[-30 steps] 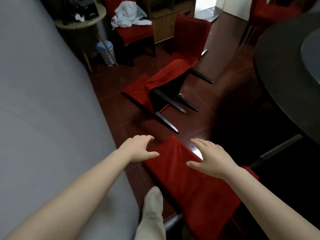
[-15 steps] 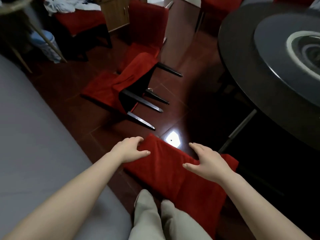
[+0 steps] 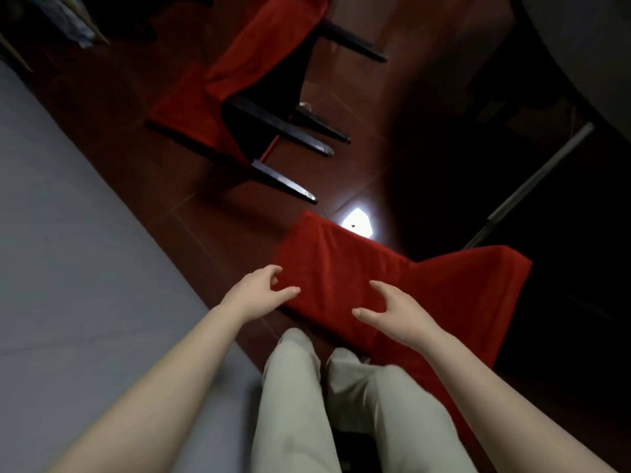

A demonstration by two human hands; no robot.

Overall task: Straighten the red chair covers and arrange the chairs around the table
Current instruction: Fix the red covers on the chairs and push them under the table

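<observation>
A chair in a red cover [image 3: 341, 268] lies tipped on the dark red floor right in front of my legs, its back pointing up-left. My left hand [image 3: 259, 291] hovers at the left edge of that back, fingers loosely curled and holding nothing. Over the lower part of the same back my right hand [image 3: 392, 312] spreads its fingers, also holding nothing. A second red-covered chair [image 3: 246, 73] lies toppled farther away, its black legs [image 3: 290, 131] sticking out toward the right.
A grey wall or panel [image 3: 85, 268] fills the left side. The dark round table's edge [image 3: 580, 46] shows at the top right, with a grey metal bar [image 3: 532, 179] slanting below it. A bright light reflection [image 3: 356, 221] sits on the floor.
The view has tilted further down and closer to the near chair. Both hands have stayed over its red back, the fingers now more curled.
</observation>
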